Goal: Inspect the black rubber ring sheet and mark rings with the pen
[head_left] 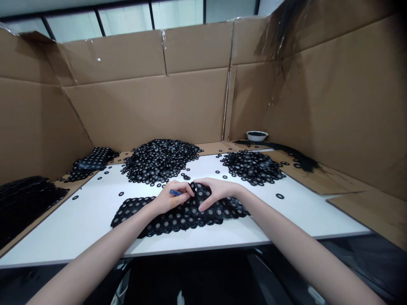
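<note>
Pretty even, slightly cool light in here. Window panes [127, 21] glow pale up top, the white tabletop [85, 212] is easily the brightest patch, and tape [163, 40] throws tiny glints. Soft shading on the right cardboard wall [343, 93], near black under the table. Wide-angle stretch toward the edges, top-right corner dark and mushy, fine detail on the black ring sheet [184, 221] kinda soft.

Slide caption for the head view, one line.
Left grip, holding a small blue object, and right grip at a black dotted sheet before two piles of loose rings.
</note>
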A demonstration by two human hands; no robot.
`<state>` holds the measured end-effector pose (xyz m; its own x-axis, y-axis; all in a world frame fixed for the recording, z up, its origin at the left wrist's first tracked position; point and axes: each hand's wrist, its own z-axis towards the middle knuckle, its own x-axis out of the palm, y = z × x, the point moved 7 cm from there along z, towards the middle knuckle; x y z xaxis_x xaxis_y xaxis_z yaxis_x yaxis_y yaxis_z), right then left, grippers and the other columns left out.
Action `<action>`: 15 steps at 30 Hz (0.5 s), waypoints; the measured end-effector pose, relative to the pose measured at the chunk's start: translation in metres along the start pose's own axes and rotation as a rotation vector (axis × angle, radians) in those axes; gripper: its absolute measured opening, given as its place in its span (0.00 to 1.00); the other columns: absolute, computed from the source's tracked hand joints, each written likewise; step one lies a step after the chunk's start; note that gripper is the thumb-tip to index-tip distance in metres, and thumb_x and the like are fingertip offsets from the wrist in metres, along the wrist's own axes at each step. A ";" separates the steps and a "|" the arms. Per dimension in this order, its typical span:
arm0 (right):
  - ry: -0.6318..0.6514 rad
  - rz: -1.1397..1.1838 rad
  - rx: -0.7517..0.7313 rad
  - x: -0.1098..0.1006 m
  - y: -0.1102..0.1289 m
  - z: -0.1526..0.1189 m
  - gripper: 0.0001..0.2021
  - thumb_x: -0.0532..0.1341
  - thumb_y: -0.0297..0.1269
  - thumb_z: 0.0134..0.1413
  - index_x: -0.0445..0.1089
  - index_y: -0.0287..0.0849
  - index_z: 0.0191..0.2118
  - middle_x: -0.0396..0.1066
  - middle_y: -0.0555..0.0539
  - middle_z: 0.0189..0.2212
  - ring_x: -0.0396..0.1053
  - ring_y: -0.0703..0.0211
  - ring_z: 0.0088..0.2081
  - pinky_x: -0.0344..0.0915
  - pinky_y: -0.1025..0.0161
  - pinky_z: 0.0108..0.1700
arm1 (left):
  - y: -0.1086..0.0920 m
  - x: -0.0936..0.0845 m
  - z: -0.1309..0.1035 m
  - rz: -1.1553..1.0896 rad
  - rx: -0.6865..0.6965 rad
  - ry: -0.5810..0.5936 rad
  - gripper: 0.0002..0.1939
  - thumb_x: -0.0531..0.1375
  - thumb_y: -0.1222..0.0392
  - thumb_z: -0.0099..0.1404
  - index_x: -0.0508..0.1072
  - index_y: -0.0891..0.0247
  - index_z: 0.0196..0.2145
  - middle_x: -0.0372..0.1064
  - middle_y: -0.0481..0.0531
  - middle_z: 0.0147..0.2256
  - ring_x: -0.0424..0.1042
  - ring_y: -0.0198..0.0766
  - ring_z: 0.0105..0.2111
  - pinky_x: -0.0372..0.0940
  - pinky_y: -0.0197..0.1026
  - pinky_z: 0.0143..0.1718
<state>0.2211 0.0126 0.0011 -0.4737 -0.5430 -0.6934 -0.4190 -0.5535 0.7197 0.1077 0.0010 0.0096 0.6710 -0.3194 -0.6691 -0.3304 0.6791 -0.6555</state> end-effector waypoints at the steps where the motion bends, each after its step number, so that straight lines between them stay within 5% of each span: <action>1: 0.001 0.001 -0.002 0.000 0.000 0.000 0.27 0.68 0.48 0.33 0.66 0.45 0.42 0.68 0.52 0.44 0.64 0.53 0.46 0.58 0.62 0.49 | 0.000 0.000 0.000 -0.009 0.000 0.006 0.08 0.54 0.64 0.59 0.73 0.66 0.30 0.65 0.46 0.21 0.63 0.31 0.23 0.59 0.34 0.31; 15: 0.010 0.003 -0.015 0.000 0.002 0.000 0.24 0.68 0.47 0.34 0.66 0.44 0.41 0.67 0.51 0.42 0.64 0.54 0.44 0.58 0.63 0.48 | 0.004 0.003 0.000 -0.092 0.010 -0.005 0.09 0.54 0.64 0.60 0.73 0.67 0.31 0.63 0.45 0.19 0.63 0.30 0.21 0.59 0.34 0.30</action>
<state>0.2206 0.0118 0.0027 -0.4670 -0.5509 -0.6916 -0.4056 -0.5615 0.7212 0.1078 0.0029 0.0048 0.7014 -0.3778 -0.6044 -0.2607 0.6532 -0.7109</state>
